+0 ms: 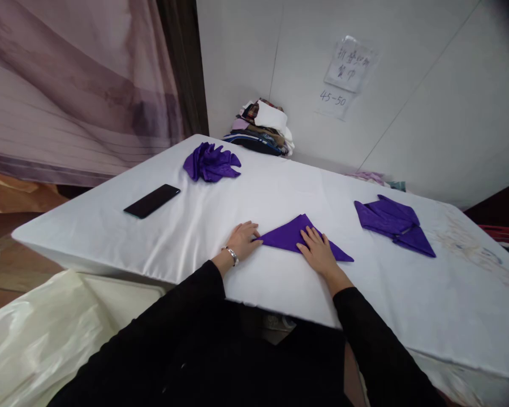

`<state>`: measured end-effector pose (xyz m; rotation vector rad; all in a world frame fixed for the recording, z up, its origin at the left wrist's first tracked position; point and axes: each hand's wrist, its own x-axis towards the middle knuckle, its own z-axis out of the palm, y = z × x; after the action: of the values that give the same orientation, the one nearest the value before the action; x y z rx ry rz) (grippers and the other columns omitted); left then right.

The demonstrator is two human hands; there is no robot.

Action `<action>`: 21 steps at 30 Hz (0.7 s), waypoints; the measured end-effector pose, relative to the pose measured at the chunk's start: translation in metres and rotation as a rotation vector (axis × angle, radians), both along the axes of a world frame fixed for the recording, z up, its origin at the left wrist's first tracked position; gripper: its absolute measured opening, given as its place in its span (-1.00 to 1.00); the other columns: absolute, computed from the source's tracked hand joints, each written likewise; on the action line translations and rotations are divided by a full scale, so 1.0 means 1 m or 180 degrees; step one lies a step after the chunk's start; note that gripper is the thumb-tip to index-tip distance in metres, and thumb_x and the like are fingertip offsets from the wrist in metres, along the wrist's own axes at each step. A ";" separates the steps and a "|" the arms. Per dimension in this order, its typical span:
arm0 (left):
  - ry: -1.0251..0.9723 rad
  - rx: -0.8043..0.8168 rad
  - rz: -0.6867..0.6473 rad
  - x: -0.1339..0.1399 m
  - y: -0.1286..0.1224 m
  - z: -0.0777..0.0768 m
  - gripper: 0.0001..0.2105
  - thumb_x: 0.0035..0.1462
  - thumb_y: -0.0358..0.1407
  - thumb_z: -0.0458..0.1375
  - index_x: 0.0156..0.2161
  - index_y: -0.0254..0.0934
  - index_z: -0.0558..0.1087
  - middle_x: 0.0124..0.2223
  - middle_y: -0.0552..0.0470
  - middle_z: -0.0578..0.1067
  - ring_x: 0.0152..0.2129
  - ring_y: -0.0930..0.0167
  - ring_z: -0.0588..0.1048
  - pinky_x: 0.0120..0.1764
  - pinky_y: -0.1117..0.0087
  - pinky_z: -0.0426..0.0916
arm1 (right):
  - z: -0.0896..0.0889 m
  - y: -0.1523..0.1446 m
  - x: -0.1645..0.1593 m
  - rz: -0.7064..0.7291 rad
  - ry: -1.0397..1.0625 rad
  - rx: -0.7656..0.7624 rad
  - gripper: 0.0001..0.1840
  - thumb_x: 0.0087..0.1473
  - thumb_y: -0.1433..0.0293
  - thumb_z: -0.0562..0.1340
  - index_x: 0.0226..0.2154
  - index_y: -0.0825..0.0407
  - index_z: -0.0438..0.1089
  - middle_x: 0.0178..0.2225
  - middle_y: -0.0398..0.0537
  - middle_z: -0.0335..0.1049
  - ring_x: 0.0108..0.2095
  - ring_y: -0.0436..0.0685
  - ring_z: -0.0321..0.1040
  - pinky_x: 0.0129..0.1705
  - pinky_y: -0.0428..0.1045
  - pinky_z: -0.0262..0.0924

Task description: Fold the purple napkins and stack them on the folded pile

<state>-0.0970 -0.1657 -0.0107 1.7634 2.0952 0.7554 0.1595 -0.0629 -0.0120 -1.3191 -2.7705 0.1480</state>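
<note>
A purple cloth napkin (283,235), folded into a flat triangle, lies near the front edge of the white-covered table (275,282). Its point faces away from me and its long side faces me. My left hand (242,240), with a bracelet at the wrist, pinches the napkin's left corner between thumb and fingers. On the napkin's right half rests my right hand (318,251), palm down with fingers apart, covering part of the cloth.
A ruffled purple napkin (212,163) stands at the back left, near a dark phone (152,201). Another folded purple napkin (392,223) lies to the right. Piled clothes (261,129) sit beyond the table by the wall. A plastic-covered chair (46,333) is at lower left.
</note>
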 end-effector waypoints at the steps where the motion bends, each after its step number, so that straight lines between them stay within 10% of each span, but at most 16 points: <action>1: -0.0003 -0.0004 -0.0001 0.000 0.000 0.000 -0.86 0.05 -0.20 0.13 -0.28 -0.14 0.48 0.14 0.07 0.37 0.18 0.31 0.17 0.23 0.17 -0.03 | 0.000 0.000 0.000 -0.0012 0.0035 0.0004 -0.36 0.22 0.05 -0.17 0.25 -0.03 0.00 0.31 -0.02 -0.15 0.31 0.19 -0.27 0.26 0.24 -0.37; 12: 0.0308 0.0100 0.0093 -0.002 0.000 -0.001 -0.86 0.12 -0.27 0.06 -0.39 -0.15 0.46 0.08 0.10 0.42 0.15 0.32 0.20 0.21 0.19 0.03 | -0.007 0.006 0.004 -0.0634 0.0509 -0.0043 -0.36 0.22 0.07 -0.17 0.22 0.04 0.07 0.28 0.01 -0.03 0.28 0.17 -0.17 0.25 0.18 -0.31; 21: 0.0573 -0.0050 -0.0291 0.028 0.020 0.020 -0.79 0.18 -0.24 0.04 -0.12 -0.20 0.44 -0.14 0.00 0.49 -0.19 0.34 0.43 -0.15 0.37 0.31 | -0.009 0.008 0.005 -0.0591 0.0536 -0.0034 -0.38 0.21 0.08 -0.12 0.21 0.03 0.08 0.27 0.01 -0.02 0.27 0.18 -0.14 0.25 0.17 -0.28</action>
<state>-0.0689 -0.1453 0.0094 1.9693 2.1071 0.5732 0.1643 -0.0551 -0.0209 -1.4834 -2.4987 0.2505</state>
